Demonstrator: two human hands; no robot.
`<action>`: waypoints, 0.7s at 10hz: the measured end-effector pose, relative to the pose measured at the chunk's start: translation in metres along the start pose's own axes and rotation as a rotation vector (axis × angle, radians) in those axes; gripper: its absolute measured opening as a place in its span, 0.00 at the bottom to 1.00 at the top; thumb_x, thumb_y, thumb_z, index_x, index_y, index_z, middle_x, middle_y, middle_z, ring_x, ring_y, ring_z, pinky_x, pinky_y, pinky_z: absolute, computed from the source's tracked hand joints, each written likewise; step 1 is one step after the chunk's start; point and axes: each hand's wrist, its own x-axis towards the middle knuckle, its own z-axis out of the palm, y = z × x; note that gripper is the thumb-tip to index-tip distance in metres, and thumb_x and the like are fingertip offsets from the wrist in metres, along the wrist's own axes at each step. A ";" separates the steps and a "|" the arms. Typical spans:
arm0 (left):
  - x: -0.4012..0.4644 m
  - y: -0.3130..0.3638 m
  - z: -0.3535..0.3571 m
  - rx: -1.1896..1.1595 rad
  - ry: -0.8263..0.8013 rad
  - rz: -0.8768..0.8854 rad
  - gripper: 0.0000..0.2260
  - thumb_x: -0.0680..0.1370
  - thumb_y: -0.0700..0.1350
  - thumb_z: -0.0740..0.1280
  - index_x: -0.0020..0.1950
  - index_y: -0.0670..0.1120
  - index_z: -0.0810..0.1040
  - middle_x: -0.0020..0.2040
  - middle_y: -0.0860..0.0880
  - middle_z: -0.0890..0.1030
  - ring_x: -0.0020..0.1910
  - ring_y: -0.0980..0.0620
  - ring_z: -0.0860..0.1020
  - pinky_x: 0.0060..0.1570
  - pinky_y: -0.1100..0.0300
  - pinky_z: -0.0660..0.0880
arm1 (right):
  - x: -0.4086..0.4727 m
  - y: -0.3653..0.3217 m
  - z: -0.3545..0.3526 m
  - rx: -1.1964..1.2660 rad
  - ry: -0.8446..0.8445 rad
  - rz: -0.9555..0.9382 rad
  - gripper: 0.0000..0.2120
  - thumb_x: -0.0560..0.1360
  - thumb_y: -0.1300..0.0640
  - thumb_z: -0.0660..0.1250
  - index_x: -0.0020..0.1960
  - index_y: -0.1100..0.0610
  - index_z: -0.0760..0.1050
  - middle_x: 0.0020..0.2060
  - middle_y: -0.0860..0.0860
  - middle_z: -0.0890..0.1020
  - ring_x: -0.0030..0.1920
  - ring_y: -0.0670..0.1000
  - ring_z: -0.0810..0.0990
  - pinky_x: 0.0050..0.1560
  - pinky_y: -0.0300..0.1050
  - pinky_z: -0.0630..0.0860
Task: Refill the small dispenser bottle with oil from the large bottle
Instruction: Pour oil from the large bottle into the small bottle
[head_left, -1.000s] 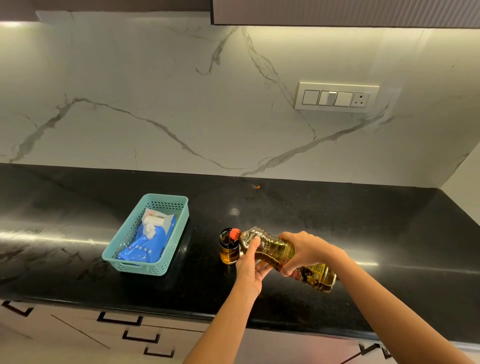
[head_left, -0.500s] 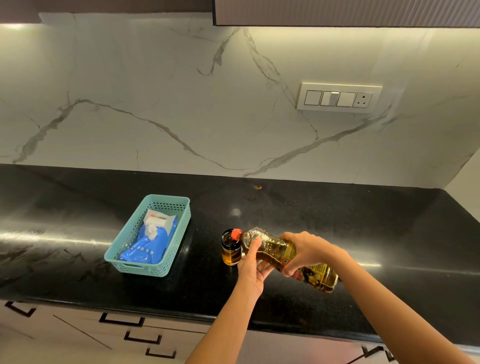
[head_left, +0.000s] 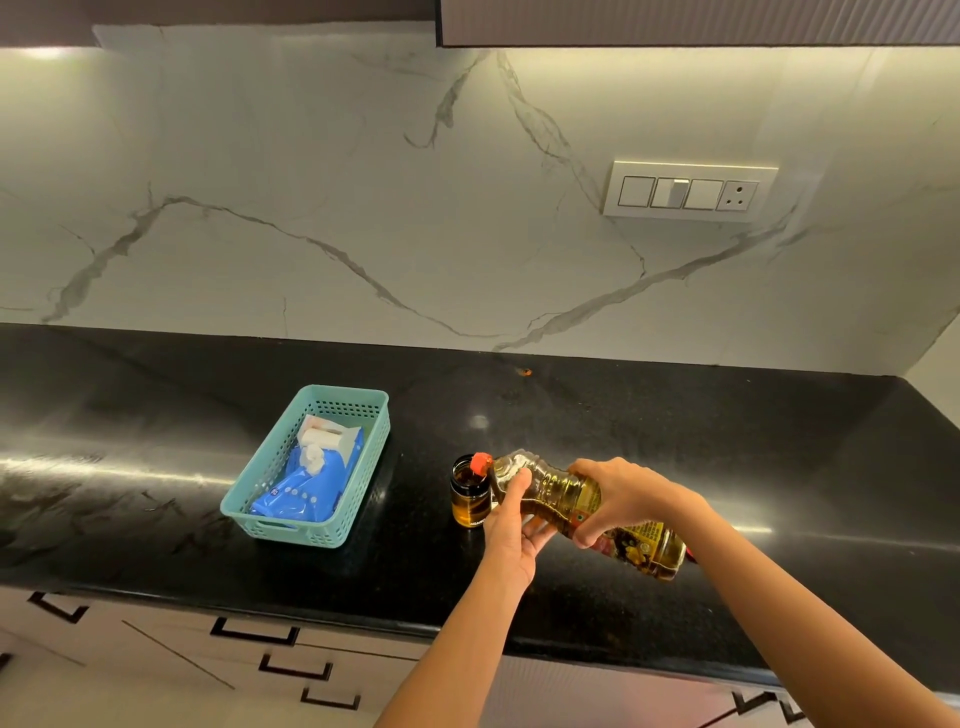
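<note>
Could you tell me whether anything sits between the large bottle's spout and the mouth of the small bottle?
Nothing visible does. The large bottle is tipped with its red spout right over the open mouth of the small bottle.

You're standing in a home kitchen: a black granite counter (head_left: 675, 426) runs below a white marble backsplash (head_left: 311, 182). A switch panel (head_left: 688, 191) sits upper right, drawer fronts (head_left: 156, 654) lower left.

surface (head_left: 675, 441): speckled black
wall (head_left: 311, 182): white, grey veins
basket (head_left: 270, 522): teal
cap (head_left: 481, 461): red
oil (head_left: 550, 501): amber
</note>
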 end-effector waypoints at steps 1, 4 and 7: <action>0.000 0.000 0.000 0.007 -0.003 0.002 0.15 0.70 0.46 0.74 0.53 0.46 0.73 0.53 0.40 0.80 0.52 0.42 0.80 0.49 0.47 0.79 | 0.000 0.000 -0.001 -0.005 0.004 0.001 0.40 0.61 0.39 0.74 0.67 0.48 0.63 0.57 0.49 0.77 0.53 0.50 0.77 0.53 0.44 0.77; 0.000 -0.001 -0.001 0.007 0.006 -0.002 0.16 0.71 0.46 0.74 0.55 0.45 0.73 0.52 0.39 0.80 0.51 0.42 0.80 0.47 0.48 0.79 | 0.000 0.000 0.000 0.004 -0.007 0.005 0.40 0.61 0.40 0.75 0.68 0.48 0.62 0.57 0.49 0.77 0.54 0.50 0.77 0.53 0.44 0.77; -0.001 -0.001 -0.002 -0.005 0.000 0.000 0.16 0.71 0.45 0.74 0.54 0.46 0.73 0.52 0.39 0.80 0.51 0.42 0.80 0.49 0.47 0.79 | 0.002 -0.002 0.002 0.005 -0.014 0.004 0.40 0.61 0.40 0.75 0.68 0.48 0.62 0.57 0.49 0.76 0.54 0.50 0.76 0.54 0.44 0.77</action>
